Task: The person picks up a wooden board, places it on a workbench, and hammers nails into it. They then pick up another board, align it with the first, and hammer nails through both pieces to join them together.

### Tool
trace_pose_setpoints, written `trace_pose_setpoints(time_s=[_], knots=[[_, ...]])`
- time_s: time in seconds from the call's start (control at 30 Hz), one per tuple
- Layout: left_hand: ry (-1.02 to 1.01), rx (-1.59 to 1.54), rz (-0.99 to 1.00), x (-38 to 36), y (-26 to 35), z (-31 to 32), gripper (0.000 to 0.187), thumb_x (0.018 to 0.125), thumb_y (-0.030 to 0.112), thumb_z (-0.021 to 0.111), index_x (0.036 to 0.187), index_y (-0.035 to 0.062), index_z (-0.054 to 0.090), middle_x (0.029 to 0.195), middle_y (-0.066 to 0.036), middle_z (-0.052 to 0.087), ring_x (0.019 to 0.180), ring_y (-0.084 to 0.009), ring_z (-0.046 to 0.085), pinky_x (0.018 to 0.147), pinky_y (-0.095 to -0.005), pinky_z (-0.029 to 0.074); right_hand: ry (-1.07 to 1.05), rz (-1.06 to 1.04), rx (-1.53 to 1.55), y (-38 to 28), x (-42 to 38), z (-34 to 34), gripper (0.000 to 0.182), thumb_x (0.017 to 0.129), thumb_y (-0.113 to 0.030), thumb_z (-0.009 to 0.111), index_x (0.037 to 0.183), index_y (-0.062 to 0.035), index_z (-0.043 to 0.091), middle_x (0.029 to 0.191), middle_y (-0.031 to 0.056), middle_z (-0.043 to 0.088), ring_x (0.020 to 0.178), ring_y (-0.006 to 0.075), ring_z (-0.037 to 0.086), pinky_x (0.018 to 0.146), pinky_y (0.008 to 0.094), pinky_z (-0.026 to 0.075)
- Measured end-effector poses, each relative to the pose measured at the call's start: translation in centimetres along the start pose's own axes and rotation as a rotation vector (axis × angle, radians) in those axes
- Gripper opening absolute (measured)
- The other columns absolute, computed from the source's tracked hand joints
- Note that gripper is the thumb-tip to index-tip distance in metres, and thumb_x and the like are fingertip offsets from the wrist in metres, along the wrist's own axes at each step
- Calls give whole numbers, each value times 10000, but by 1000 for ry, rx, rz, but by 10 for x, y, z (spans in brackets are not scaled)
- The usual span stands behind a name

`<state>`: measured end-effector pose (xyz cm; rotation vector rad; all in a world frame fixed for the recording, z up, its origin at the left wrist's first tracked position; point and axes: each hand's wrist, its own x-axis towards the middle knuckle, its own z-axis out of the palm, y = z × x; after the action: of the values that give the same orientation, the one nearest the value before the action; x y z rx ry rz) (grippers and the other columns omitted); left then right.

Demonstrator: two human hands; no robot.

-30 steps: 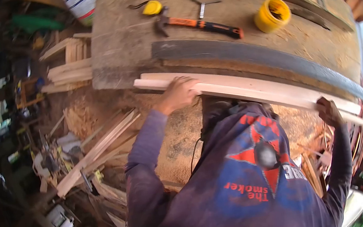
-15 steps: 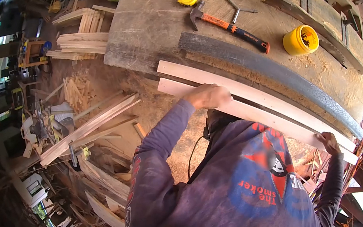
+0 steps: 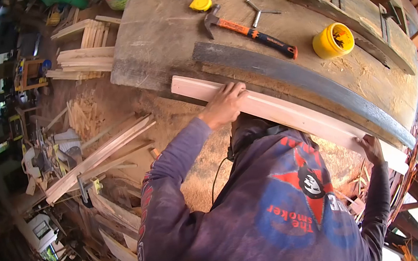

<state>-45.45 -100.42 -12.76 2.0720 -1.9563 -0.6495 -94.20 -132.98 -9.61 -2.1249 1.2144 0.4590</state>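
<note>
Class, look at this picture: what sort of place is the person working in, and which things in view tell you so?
Most likely a woodworking shop: the workbench is dusted with sawdust and bears a hammer and tape measure, cut timber is heaped on the floor, and both hands hold a pale board.

The person's left hand and right hand each grip a long pale wooden board, held against the near edge of a sawdust-covered workbench. A dark curved strip lies just beyond the board. Further back on the bench lie an orange-handled hammer, a yellow tape measure and a yellow tub. Loose wooden slats lie on the floor at left.
</note>
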Motion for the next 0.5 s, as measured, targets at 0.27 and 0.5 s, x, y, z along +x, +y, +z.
trace_pose_setpoints(time_s=[0.27,0.5], knots=[[25,45,-7,-6,-12,5,739,703,95,798,1388,65,525,1425,-116,553,1311,-321,509,1124,-478,374,56,-41,-52,-17,-3,4,740,820,-684,692,994,20,544,843,220,644,807,392,627,729,476,477],[76,21,5,-6,-7,3,747,648,40,801,1354,63,557,1412,-119,569,1303,-325,519,1096,-453,398,19,-35,-36,-11,-6,12,783,800,-751,665,941,11,559,742,211,618,705,394,624,671,477,470]])
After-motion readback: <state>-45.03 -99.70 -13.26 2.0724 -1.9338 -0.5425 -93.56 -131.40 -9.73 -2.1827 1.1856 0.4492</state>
